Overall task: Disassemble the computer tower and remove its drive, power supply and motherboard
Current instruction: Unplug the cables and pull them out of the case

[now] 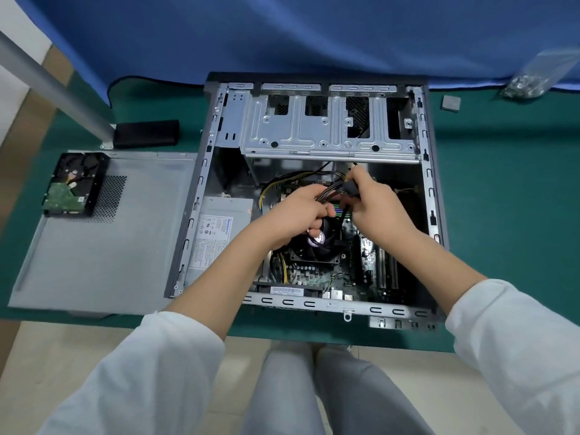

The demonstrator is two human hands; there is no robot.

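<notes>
Over the open tower [314, 196], the left hand [295, 215] grips a bundle of wires [329, 193] while the right hand [370, 205] pinches its black plug [351, 188]. The removed drive [75, 183] lies at nine o'clock on the side panel [110, 246].

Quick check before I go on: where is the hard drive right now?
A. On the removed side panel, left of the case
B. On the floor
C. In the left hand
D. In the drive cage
A: the hard drive lies circuit board up on the side panel, outside the case.
</notes>
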